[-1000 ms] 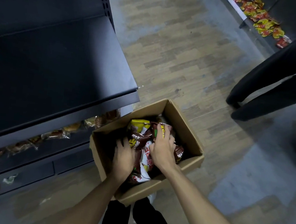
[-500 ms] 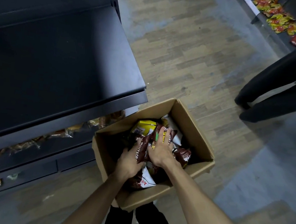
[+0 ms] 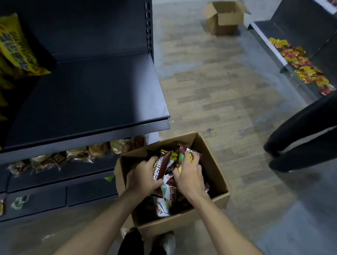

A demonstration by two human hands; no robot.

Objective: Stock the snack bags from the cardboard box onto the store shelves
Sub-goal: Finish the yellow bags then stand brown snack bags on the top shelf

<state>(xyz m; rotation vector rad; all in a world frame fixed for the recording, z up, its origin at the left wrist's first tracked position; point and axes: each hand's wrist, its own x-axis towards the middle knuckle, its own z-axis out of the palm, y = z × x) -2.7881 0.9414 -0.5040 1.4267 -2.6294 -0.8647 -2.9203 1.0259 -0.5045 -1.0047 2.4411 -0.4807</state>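
- Head view, change: half a second back both hands were low in the cardboard box [image 3: 218, 179], pressing on the pile. At this moment they sat higher and each had bags gathered up.
- Left hand [image 3: 143, 176]: grip curled round a dark brown snack bag [image 3: 160, 166], pinched between thumb and fingers, bag upright.
- Right hand [image 3: 189, 177]: grip curled over a bunch of bags, with a red-and-yellow bag [image 3: 190, 155] sticking up past the fingers. Exact count in the bunch couldn't be told.
- View also swung up versus a second ago: the dark upper shelf [image 3: 96, 100] showed in full, mostly bare, with big yellow bags [image 3: 10, 46] at its left end. That end was out of view before.
- Judgement: pick step looked about done and the lift to the shelf comes next. The bare shelf just beside the box looked the likely drop spot.
- Rest of the snack bags lay loose in the box, on the floor at the person's feet, touching the shelf base. Plenty left, so the task was early to mid.
- Writing: "SHANYAOBO…" in yellow ran down the brown bag, its end hidden by the hand. Blue characters on the yellow bags were too blurred to read. Red print on a white bag [image 3: 162, 207] lower in the box was illegible.
- Other: wrapped pastries [image 3: 83, 152] on the lower shelf; a second open box [image 3: 223, 17] far down the aisle; another person's dark legs [image 3: 315, 129] at right; red and yellow packs [image 3: 299, 61] on the far shelf.
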